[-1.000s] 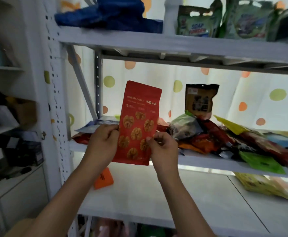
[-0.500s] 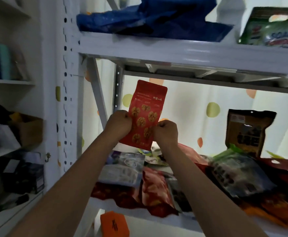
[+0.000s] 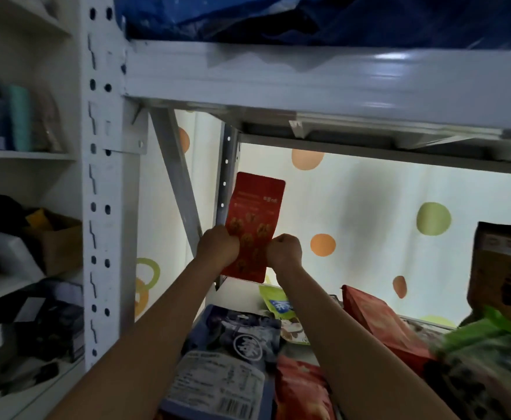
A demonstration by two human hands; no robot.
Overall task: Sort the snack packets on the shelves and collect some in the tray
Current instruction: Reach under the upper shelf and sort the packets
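White metal shelving unit (image 3: pixel 105 189) with perforated upright at left; pale curtain (image 3: pixel 369 225) behind, printed with orange and green dots. Side shelves (image 3: pixel 20 154) at far left: dim clutter, a cardboard box (image 3: pixel 57 241), dark items below, not identifiable. Upper shelf beam (image 3: pixel 308 77) across top, blue bag (image 3: pixel 278 16) lying on it.

Left hand (image 3: pixel 217 248): fingers curled tight, gripping left edge of red snack packet (image 3: pixel 255 219) in its lower half. Right hand (image 3: pixel 284 251): fingers curled likewise, gripping right edge at about the same height. Fingertips hidden behind knuckles; thumb placement cannot be told. Both forearms extended up and forward into the shelf bay.

Red packet: upright, tilted slightly right at top, held in the air in front of rear upright (image 3: pixel 227 207) at back-left corner of the bay. Lower edge just above the shelf surface (image 3: pixel 242 295); possibly touching, not resolvable from this angle. Printed walnut-like pattern on front, text blurred.

Lying on shelf, left to right: grey-blue packet (image 3: pixel 233 356) with barcode label, between and under the forearms; green-and-white packet (image 3: pixel 278 307) behind it; red packet low at centre (image 3: pixel 299 389); dark red packet (image 3: pixel 381 322) lying aslant; green blurred packet (image 3: pixel 484 353) at right. Brown packet (image 3: pixel 505 268) standing upright at far right against curtain.
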